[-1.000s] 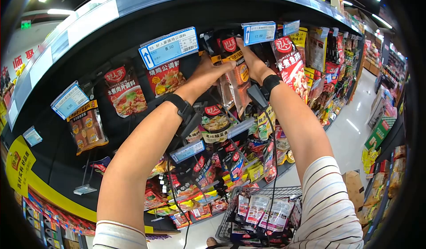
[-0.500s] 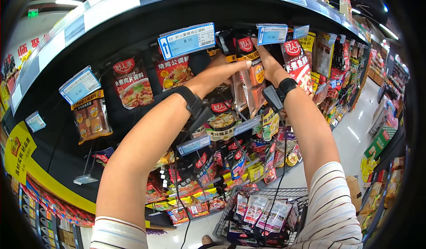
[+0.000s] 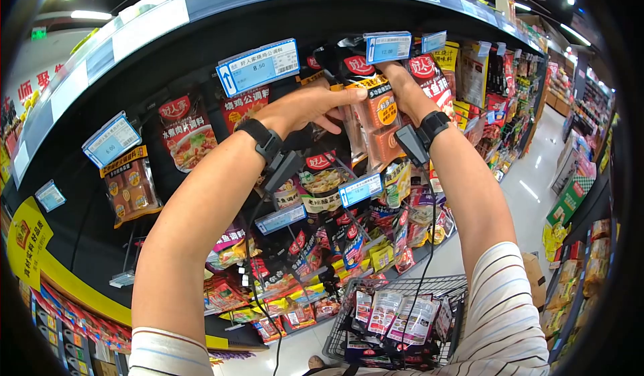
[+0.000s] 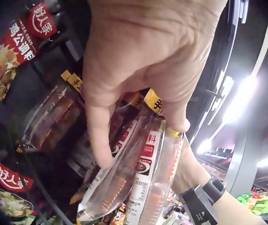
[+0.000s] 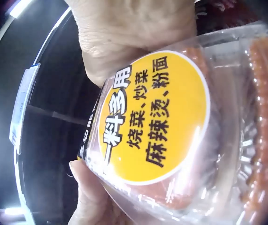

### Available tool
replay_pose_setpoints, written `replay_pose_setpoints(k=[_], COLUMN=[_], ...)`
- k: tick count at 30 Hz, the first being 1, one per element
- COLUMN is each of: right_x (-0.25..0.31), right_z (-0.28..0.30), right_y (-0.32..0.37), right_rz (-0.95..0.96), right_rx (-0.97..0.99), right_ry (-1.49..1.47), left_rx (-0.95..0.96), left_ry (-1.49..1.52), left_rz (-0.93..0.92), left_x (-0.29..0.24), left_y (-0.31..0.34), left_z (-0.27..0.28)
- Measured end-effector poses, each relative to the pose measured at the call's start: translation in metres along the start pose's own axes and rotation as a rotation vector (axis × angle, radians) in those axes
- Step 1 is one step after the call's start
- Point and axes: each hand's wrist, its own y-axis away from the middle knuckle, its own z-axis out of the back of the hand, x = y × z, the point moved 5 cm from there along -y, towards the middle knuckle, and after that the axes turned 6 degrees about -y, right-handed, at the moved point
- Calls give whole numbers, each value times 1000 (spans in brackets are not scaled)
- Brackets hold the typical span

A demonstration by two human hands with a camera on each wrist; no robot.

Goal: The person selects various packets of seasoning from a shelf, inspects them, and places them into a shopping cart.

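A clear pack of reddish-brown seasoning blocks [image 3: 382, 124], with a black and orange header and a yellow round label, hangs before me on the rack. My left hand [image 3: 305, 108] holds its upper left edge, thumb on the front. In the left wrist view, that hand [image 4: 143, 56] straddles two upright packs [image 4: 145, 183], its forefinger pointing down along the rear one. My right hand [image 3: 406, 94] is at the pack's upper right, below a price tag [image 3: 389, 47]. Its fingers are hidden behind the pack, so I cannot tell how they lie.
Pouches [image 3: 188, 131] hang on the dark rack to the left, beside another block pack [image 3: 131, 188]. A red fish-seasoning pouch [image 3: 429, 81] hangs close to the right hand. Lower rows hold several pouches. A wire basket [image 3: 335, 329] with packets is below; an aisle [image 3: 537, 175] runs right.
The front block pack has come nearer and turned more face-on, apart from the packs behind. The left hand's fingers have spread into sight below the thumb. The right hand stays at the pack's upper right.
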Motion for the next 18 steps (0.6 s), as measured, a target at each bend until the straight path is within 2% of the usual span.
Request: replay_pose_setpoints(k=[4,5,8,9,12,18], right_x=[7,8,16,18,12,30], right_z=[7,11,10,10,23,12], right_y=[-7,-11,-5,-3,-23,7], right_rz=[104,45,103,84,120,291], right_rx=[-51,-107,-47,-92,-60,-25], right_ry=[90,121,108,117,77,166], left_rx=[-21,-33,-69,-85,-108,-135], left_ry=[100,112,150,162,188,244], left_rz=[-65,-60,-45,-41,-55,-92], left_x=[-13,-14,-24,-27,-27,-16], left_y=[5,5,11,15,13,5], left_z=[-8,-8,-12,-14,-16,-20])
